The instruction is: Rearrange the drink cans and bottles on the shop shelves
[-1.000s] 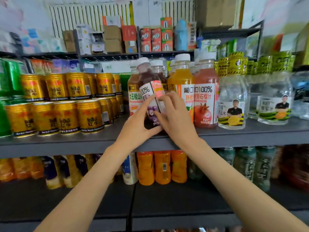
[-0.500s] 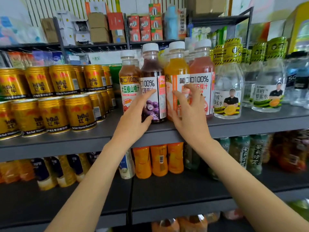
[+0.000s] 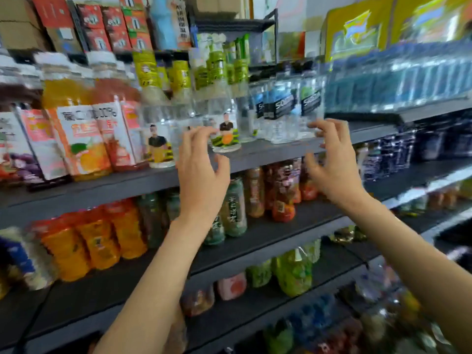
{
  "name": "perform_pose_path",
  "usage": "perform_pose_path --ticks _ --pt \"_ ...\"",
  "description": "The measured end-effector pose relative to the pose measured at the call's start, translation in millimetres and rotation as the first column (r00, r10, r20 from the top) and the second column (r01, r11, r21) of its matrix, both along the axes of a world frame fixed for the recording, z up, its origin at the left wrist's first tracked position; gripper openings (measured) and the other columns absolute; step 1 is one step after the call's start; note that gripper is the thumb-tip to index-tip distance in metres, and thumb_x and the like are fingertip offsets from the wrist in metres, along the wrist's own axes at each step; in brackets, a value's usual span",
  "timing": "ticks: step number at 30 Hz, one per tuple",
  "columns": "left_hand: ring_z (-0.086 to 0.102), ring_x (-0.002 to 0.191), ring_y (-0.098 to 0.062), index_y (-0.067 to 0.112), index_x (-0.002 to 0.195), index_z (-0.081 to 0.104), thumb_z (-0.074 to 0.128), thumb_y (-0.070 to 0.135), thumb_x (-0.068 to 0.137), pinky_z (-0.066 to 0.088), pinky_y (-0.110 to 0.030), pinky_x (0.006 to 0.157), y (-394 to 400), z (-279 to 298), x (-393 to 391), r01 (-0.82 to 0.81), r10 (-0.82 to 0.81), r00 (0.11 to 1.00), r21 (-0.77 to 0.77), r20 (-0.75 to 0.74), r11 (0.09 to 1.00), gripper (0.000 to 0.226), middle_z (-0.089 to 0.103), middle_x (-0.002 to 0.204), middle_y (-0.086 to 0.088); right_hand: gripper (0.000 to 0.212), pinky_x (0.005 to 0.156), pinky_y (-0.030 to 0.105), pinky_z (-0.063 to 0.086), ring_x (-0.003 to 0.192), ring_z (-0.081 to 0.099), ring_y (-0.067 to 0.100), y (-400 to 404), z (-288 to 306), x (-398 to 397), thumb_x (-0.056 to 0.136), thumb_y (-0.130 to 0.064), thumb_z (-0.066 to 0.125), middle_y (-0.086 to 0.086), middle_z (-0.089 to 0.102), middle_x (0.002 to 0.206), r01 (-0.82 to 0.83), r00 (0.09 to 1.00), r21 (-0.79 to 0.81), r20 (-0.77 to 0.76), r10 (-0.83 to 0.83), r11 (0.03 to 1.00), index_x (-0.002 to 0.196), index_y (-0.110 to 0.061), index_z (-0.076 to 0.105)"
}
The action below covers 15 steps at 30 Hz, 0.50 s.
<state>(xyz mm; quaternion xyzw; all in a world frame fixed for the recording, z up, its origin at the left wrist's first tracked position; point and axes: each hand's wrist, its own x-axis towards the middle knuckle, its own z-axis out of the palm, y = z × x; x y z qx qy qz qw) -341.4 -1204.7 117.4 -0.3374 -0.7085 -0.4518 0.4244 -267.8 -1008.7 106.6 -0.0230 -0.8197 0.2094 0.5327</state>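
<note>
A: Look at the clear bottles (image 3: 224, 131) with the man on the label, middle of the frame, standing on the grey shelf (image 3: 268, 154). That's what the person is going for, I'd say.

B: Holding 1 yet?

A: No. The left hand (image 3: 201, 175) is up in front of them, fingers loosely curled and apart, fingertips near the label but I can't tell if they touch. The right hand (image 3: 334, 162) sits right of centre, fingers spread and bent, just in front of the dark-labelled water bottles (image 3: 283, 111). Nothing is gripped in either.

B: So how should it go?

A: My guess: take a bottle low on its body with 1 hand, steady its neighbour with the other, and slide it rather than lift. They stand close together, so a careless nudge could tip the row.

B: And to the left?

A: Juice bottles (image 3: 79, 139) with white and orange labels, left edge, same shelf. Everything is blurred, so I can't read much.

B: The rest of the place?

A: Orange bottles (image 3: 102, 238) on the lower shelf at lower left, green ones (image 3: 233, 205) under the hands, wrapped blue packs (image 3: 398, 83) at upper right, red cartons (image 3: 112, 26) along the top left.
</note>
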Motion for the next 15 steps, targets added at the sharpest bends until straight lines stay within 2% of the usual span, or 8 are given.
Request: perform_pose_path --ticks 2,4,6,8,11,15 --pt "0.047 0.096 -0.012 0.008 0.117 0.051 0.051 0.003 0.082 0.033 -0.021 0.084 76 -12 29 0.078 -0.077 0.997 -0.045 0.027 0.996 0.035 0.042 0.108 0.002 0.032 0.077 0.011 0.029 0.097 0.046 0.020 77 -14 46 0.089 -0.004 0.055 0.015 0.041 0.122 0.093 0.993 -0.011 0.073 -0.092 0.996 0.121 -0.004 0.050" --pt "0.052 0.093 -0.012 0.009 0.119 0.049 0.054 0.003 0.084 0.037 -0.022 0.084 153 -25 54 0.220 -0.197 0.970 -0.177 0.143 0.959 0.036 0.048 0.111 -0.001 0.024 0.074 0.015 0.027 0.089 0.046 0.022 153 -28 93 0.089 -0.003 0.055 0.017 0.045 0.117 0.184 0.975 -0.003 0.131 -0.182 0.983 0.113 -0.002 0.055" --pt "0.056 0.100 -0.019 0.014 0.119 0.051 0.057 0.010 0.085 0.042 -0.035 0.092 228 -39 74 0.347 -0.242 0.927 -0.413 0.287 0.842 0.035 0.056 0.114 -0.002 0.018 0.075 0.022 0.031 0.091 0.047 0.026 217 -43 138 0.088 -0.001 0.054 0.016 0.049 0.111 0.269 0.943 -0.018 0.207 -0.260 0.963 0.106 -0.003 0.059" --pt "0.055 0.110 -0.022 0.017 0.118 0.056 0.057 0.014 0.086 0.042 -0.038 0.096 292 -50 95 0.417 -0.232 0.899 -0.564 0.372 0.712 0.031 0.060 0.118 -0.004 0.017 0.082 0.028 0.034 0.100 0.048 0.033 276 -55 175 0.086 0.001 0.053 0.017 0.052 0.105 0.340 0.904 -0.048 0.290 -0.313 0.939 0.100 -0.002 0.061" --pt "0.053 0.113 -0.020 0.015 0.120 0.056 0.054 0.013 0.089 0.040 -0.030 0.096 374 -54 115 0.474 -0.262 0.873 -0.590 0.411 0.653 0.031 0.058 0.122 -0.004 0.015 0.077 0.027 0.031 0.098 0.050 0.035 353 -60 211 0.086 -0.006 0.052 0.015 0.052 0.098 0.391 0.858 -0.045 0.380 -0.346 0.919 0.096 -0.001 0.063" --pt "0.049 0.115 -0.018 0.016 0.129 0.048 0.051 0.016 0.093 0.038 -0.031 0.093 473 -59 130 0.504 -0.302 0.860 -0.601 0.410 0.620 0.037 0.050 0.125 -0.004 0.013 0.074 0.026 0.028 0.090 0.048 0.028 434 -72 238 0.085 -0.003 0.056 0.007 0.044 0.092 0.428 0.809 -0.033 0.459 -0.367 0.903 0.095 0.001 0.062"
